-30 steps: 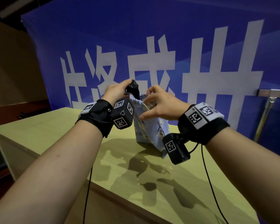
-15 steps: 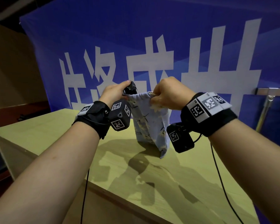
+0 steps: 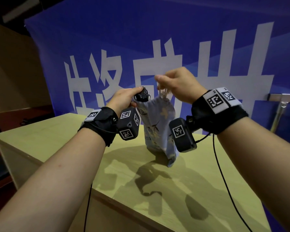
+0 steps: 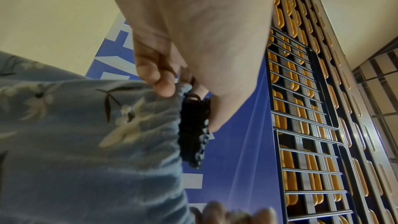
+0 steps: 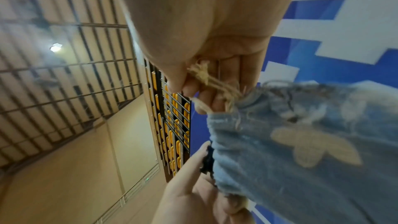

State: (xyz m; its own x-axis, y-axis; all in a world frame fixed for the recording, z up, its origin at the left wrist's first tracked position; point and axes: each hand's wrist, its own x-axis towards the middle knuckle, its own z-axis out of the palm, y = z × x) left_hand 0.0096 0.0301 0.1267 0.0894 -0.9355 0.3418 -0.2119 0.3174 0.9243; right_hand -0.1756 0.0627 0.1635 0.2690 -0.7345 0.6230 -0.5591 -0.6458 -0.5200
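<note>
A pale blue drawstring pouch (image 3: 157,124) printed with leaves hangs above the wooden table (image 3: 182,190), its lower end near the tabletop. My left hand (image 3: 124,99) pinches the pouch's left rim (image 4: 172,94) together with a small black object (image 3: 141,96) that sticks out of the mouth. My right hand (image 3: 176,82) is raised above the pouch and pinches the beige drawstring (image 3: 162,93), which runs down into the gathered mouth. In the right wrist view the cord (image 5: 213,81) passes between thumb and fingers. What else the pouch holds is hidden.
A blue banner (image 3: 174,39) with large white characters hangs right behind the table. A metal rail stand (image 3: 279,109) is at the right. Black cables (image 3: 224,181) trail from both wrist cameras across the tabletop. The table's near edge falls away at lower left.
My right hand has let go of the pouch's right rim, taken the drawstring and lifted it upward, gathering the mouth. The left hand has kept its hold on the rim and black object.
</note>
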